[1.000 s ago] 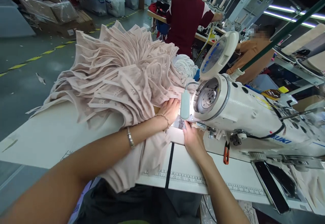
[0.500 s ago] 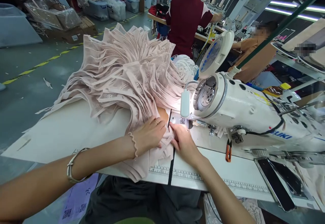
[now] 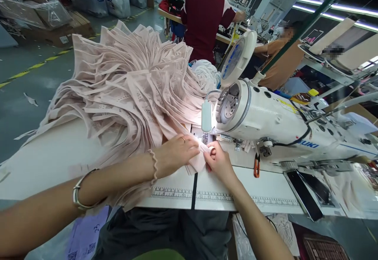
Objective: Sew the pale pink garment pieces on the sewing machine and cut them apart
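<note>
In the head view, the only one I have, I see both bare hands close together but apart, just in front of the needle end of the sewing machine (image 3: pixel 265 112). The right hand (image 3: pixel 217 159) pinches the edge of a pale pink cloth (image 3: pixel 197 162) between thumb and fingers. The left hand (image 3: pixel 175 154) lies over the same cloth, palm down with fingers bent; its thumb is hidden from me, so I cannot tell whether it grips or only presses. The cloth lies on the table (image 3: pixel 53 150), under and between my two sets of fingertips, lit by the lamp (image 3: pixel 206 116).

Beyond the left hand I have a big fanned pile (image 3: pixel 132 83) of like pieces, with white lace (image 3: pixel 205 73) behind it. To the right of the right hand are orange-handled snips (image 3: pixel 256 166), then a phone (image 3: pixel 304 195). A printed ruler (image 3: pixel 171 193) runs along the near edge. Farther off, a co-worker in maroon (image 3: pixel 203 16) has their back to me.
</note>
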A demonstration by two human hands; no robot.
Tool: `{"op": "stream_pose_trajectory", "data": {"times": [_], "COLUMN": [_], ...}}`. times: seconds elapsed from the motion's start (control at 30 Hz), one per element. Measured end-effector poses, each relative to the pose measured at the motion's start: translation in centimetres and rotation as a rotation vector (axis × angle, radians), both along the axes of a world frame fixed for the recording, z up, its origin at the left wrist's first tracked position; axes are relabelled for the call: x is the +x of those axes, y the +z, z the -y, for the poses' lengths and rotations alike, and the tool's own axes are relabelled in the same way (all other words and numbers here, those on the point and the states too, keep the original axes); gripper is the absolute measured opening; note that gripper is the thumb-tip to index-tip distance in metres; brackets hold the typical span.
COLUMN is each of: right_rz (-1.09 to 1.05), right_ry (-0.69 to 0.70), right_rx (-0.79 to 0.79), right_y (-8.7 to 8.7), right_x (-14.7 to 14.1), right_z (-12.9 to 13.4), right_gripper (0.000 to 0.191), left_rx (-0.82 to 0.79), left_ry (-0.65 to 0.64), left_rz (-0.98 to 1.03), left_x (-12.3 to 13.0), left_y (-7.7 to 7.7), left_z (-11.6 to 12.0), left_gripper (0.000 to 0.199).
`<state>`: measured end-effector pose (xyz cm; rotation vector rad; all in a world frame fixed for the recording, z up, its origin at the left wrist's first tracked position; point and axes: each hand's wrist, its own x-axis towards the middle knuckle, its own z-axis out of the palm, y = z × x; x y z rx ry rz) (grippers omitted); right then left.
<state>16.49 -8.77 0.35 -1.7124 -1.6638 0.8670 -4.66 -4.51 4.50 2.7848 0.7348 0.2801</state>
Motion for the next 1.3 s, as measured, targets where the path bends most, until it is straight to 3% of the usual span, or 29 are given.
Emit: {"op": "stream_pose_trajectory", "data": {"times": [0.07, 0.13, 0.23, 0.33, 0.43, 0.47, 0.57, 0.67, 0.73, 0.83, 0.97, 1.17, 1.3], "right_rz": [0.123, 0.275, 0.513, 0.78, 0.957, 0.987, 1.01, 0.99, 0.95, 0.806, 0.629, 0.839, 0.846], "right_ry": [-0.011, -0.028, -0.08, -0.256, -0.252, -0.202, -0.117, -0.152, -0.193, -0.229, -0.11, -0.023, 0.073], "right_rx": [0.076, 0.122, 0.14, 0.239, 0.359, 0.385, 0.44, 0.464, 0.466, 0.448, 0.392, 0.588, 0.672], "right_y": [-0.1, -0.2, -0.4, -0.7, -1.0, -1.1, -1.1, -1.0, -1.1, -1.4, -1.9, -2.4, -2.6], "right_x": [0.1, 0.3, 1.3, 3.4, 5.9, 6.6, 7.8, 7.9, 7.8, 7.5, 7.1, 5.7, 4.9], "right_z": [0.0, -0.1, -0.5, -1.1, -1.4, -1.3, -0.2, 0.9, 1.2, 1.0, 0.3, -0.2, 0.1], "right_gripper": [0.016, 0.017, 0.02, 0.027, 0.03, 0.03, 0.031, 0.03, 0.03, 0.031, 0.033, 0.027, 0.029], "left_rx": [0.194, 0.208, -0.022, -0.14, 0.069, 0.134, 0.217, 0.234, 0.262, 0.397, 0.633, 0.627, 0.677], "left_ry": [0.03, -0.013, -0.164, -0.092, -0.024, -0.051, -0.031, 0.144, 0.184, 0.079, -0.123, -0.117, -0.168], "left_rz": [-0.037, -0.1, -0.21, -0.273, -0.166, -0.131, -0.123, -0.211, -0.226, -0.177, -0.108, 0.034, 0.073], "left_x": [0.7, 0.3, -1.0, -1.2, -0.2, 0.1, 0.6, 0.8, 1.1, 1.8, 2.1, 0.9, 0.8], "left_y": [-1.2, -1.6, -1.2, -0.8, -1.4, -1.8, -3.3, -4.1, -4.1, -3.8, -4.2, -5.3, -5.4], "left_z": [-0.2, -0.6, -1.1, -1.2, -1.1, -1.0, -0.8, -0.7, -1.1, -2.3, -4.2, -5.8, -6.0], "left_gripper": [0.023, 0.019, 0.02, 0.03, 0.004, 0.018, 0.043, 0.048, 0.046, 0.035, 0.03, 0.024, 0.026]}}
